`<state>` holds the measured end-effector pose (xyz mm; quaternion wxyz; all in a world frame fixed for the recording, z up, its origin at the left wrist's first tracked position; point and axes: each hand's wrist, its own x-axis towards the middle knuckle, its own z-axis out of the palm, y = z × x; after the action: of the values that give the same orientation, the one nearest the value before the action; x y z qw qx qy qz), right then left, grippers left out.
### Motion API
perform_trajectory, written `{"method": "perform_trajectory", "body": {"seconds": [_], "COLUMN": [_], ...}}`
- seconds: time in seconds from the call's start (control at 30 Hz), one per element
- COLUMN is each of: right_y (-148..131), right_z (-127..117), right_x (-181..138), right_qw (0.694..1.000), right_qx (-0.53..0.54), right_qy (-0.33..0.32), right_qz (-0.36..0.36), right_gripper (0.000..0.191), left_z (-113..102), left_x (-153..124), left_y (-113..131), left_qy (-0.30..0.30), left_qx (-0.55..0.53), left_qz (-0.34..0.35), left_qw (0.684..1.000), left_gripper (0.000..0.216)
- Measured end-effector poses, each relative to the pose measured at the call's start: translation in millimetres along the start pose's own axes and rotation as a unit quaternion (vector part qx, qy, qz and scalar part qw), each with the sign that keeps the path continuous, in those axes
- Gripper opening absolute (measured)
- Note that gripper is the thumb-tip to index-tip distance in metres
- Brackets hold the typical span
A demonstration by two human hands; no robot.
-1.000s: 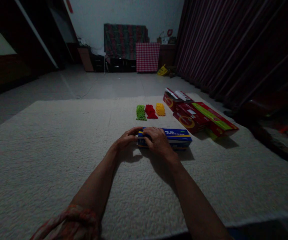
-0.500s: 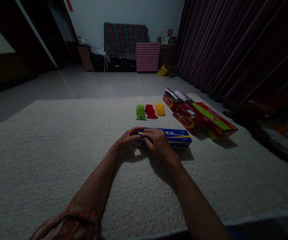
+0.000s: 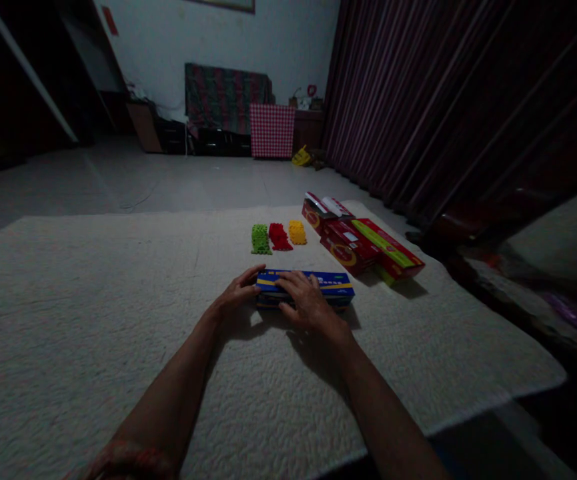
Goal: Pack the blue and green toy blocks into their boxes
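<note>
A long blue box [image 3: 341, 287] with a yellow stripe and white lettering lies lengthwise on the cream quilted mat. My right hand [image 3: 305, 301] rests on its top, fingers spread and the thumb at the near side; it covers part of the lettering. At the box's left end is my left hand [image 3: 234, 293], its fingers apart and stretched toward the corner. Whether they touch the box I cannot tell. Beyond the box lie three small knobbly pieces in a row: a green one [image 3: 260, 239], a red one [image 3: 280, 237] and a yellow one [image 3: 297, 233].
To the right sit a dark red box [image 3: 345, 248], a red and lime-green box [image 3: 391, 250] and an opened red box [image 3: 318, 212]. The quilted mat [image 3: 118, 300] spreads over the floor. A purple curtain [image 3: 393, 100] hangs at the right, and a low cabinet [image 3: 218, 143] stands at the back.
The view has swung right, so everything sits further left. My left hand has drawn back from the top of the blue box to its left end. My right hand's fingers are spread wider.
</note>
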<state>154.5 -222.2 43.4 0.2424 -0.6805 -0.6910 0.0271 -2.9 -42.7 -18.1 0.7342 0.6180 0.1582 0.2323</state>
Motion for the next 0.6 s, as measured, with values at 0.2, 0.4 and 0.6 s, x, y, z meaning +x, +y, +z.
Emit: {"method": "perform_trajectory", "body": {"seconds": [0.2, 0.4, 0.6], "right_y": [5.9, 20.7, 53.9], "right_z": [-15.7, -24.5, -48.6], "right_x": [-22.0, -20.2, -21.8], "right_qw": [0.996, 0.996, 0.977], "right_qx": [-0.033, -0.021, -0.046], "right_qy": [-0.034, -0.046, -0.109], "right_qz": [0.077, 0.074, 0.177], "right_gripper": [0.068, 0.077, 0.084], "left_z": [5.4, 8.8, 9.7], "left_x": [-3.1, -5.9, -5.8], "left_y": [5.2, 9.8, 5.8], "left_qy": [0.001, 0.012, 0.030], "left_qx": [-0.013, -0.019, -0.047], "left_qz": [-0.008, -0.027, -0.050], "left_qw": [1.000, 0.999, 0.997], "left_gripper": [0.063, 0.064, 0.068]}}
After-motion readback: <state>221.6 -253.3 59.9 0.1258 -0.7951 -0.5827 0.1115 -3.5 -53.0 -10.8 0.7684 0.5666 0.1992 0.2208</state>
